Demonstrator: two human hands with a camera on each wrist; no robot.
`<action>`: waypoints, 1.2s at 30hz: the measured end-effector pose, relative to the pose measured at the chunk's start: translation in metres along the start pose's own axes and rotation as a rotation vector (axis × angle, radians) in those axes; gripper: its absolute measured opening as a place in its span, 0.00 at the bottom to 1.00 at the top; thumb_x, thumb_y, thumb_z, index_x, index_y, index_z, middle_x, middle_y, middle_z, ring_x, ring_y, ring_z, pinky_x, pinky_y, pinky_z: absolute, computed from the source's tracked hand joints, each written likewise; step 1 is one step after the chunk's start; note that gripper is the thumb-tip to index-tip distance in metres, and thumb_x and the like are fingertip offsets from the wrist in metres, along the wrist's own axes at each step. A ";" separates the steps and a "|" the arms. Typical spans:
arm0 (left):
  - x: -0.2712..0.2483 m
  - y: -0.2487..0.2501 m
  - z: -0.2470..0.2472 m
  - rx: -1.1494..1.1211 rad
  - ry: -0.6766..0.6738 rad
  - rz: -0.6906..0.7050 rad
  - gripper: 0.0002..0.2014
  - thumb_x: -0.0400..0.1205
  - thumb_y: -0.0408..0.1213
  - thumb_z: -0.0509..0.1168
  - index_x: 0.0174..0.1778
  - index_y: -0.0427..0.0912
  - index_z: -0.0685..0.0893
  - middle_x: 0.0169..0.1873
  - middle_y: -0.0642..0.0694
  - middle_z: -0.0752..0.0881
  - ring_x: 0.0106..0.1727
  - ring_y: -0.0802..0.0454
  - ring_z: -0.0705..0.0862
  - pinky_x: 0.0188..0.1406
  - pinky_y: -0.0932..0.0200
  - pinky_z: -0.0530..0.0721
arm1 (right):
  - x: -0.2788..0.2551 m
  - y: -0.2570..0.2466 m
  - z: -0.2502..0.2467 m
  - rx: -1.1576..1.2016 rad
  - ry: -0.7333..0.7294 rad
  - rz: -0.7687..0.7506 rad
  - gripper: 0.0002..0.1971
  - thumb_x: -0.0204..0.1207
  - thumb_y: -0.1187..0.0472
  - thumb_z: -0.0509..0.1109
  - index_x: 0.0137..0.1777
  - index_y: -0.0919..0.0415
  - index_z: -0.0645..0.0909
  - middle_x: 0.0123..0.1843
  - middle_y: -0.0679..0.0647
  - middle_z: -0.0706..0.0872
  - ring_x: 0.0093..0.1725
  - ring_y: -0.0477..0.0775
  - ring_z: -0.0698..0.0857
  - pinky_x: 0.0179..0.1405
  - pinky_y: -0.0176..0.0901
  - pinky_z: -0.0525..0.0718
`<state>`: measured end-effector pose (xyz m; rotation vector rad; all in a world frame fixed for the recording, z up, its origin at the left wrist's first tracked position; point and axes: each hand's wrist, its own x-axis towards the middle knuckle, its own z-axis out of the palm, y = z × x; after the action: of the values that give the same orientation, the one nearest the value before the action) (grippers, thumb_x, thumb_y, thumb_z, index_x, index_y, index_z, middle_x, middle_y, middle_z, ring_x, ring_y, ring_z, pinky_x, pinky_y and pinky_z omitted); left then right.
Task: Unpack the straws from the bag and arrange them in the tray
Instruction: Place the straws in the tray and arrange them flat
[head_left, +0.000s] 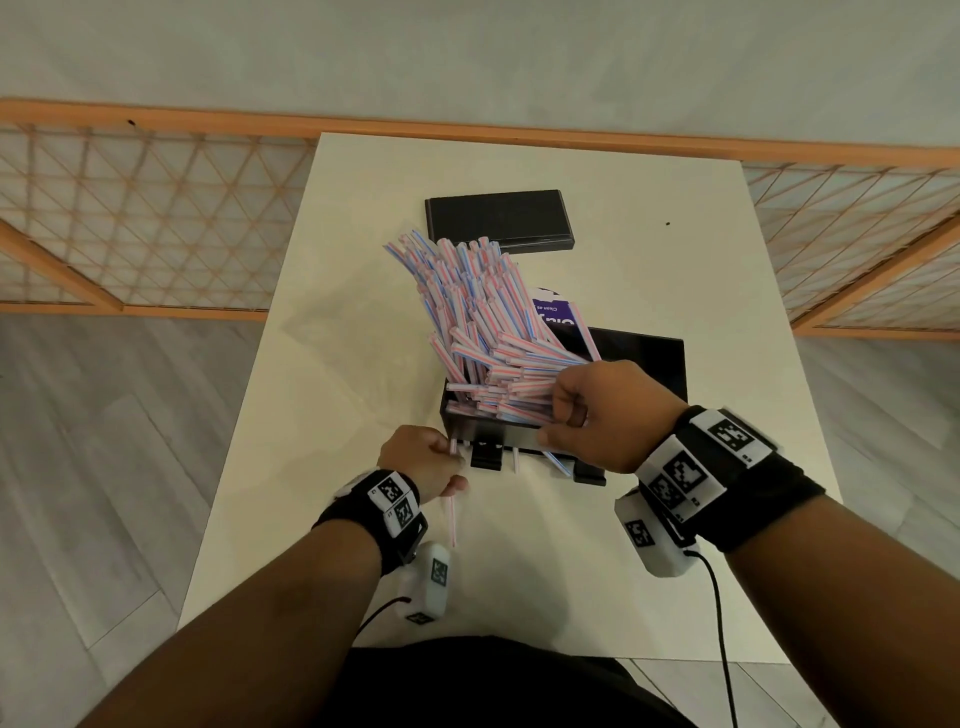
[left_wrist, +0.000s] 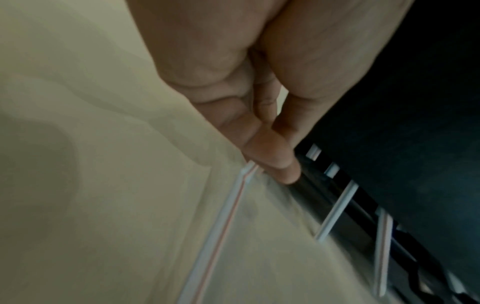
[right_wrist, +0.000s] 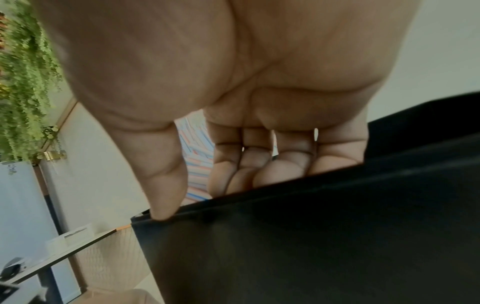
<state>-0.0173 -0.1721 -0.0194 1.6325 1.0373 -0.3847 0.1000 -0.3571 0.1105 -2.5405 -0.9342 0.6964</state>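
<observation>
A heap of red-and-blue striped straws (head_left: 483, 322) fills the black tray (head_left: 649, 364) and fans up and back over its far rim. My right hand (head_left: 558, 421) grips the tray's near wall. In the right wrist view the thumb (right_wrist: 163, 201) lies outside the tray wall (right_wrist: 311, 236), and the fingers curl inside against the straws (right_wrist: 197, 156). At the tray's front left corner, my left hand (head_left: 449, 454) pinches a single straw (head_left: 452, 514) that points back toward me. The left wrist view shows this straw (left_wrist: 226, 216) under the fingertips (left_wrist: 275, 160).
A purple and white bag (head_left: 556, 312) lies behind the straw heap. A black lid (head_left: 498, 218) sits further back on the white table (head_left: 363, 571). Two loose straws (head_left: 516, 460) poke out under the tray's front. A faint clear film (head_left: 337, 338) lies left of the tray.
</observation>
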 end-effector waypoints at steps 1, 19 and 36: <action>0.000 -0.001 0.000 0.018 -0.026 -0.019 0.05 0.78 0.22 0.75 0.38 0.33 0.87 0.34 0.36 0.92 0.31 0.43 0.94 0.41 0.49 0.95 | 0.000 -0.001 0.000 -0.001 0.000 -0.003 0.11 0.69 0.51 0.78 0.35 0.52 0.79 0.35 0.49 0.85 0.38 0.51 0.83 0.42 0.44 0.84; -0.040 0.005 0.013 0.283 -0.534 -0.044 0.04 0.82 0.26 0.71 0.42 0.32 0.86 0.31 0.39 0.90 0.31 0.49 0.91 0.33 0.62 0.90 | -0.006 -0.005 -0.001 -0.041 0.028 -0.065 0.10 0.71 0.52 0.77 0.39 0.57 0.81 0.38 0.52 0.86 0.39 0.53 0.83 0.42 0.43 0.82; -0.120 0.130 -0.020 -0.380 -0.064 0.881 0.04 0.81 0.33 0.76 0.46 0.40 0.87 0.33 0.52 0.90 0.28 0.50 0.89 0.23 0.59 0.85 | -0.027 -0.013 -0.026 0.593 0.203 -0.191 0.12 0.77 0.58 0.56 0.42 0.56 0.81 0.29 0.37 0.79 0.33 0.41 0.75 0.37 0.34 0.70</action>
<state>0.0121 -0.2062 0.1535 1.5428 0.2433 0.3308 0.0902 -0.3698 0.1471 -1.9303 -0.7495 0.5433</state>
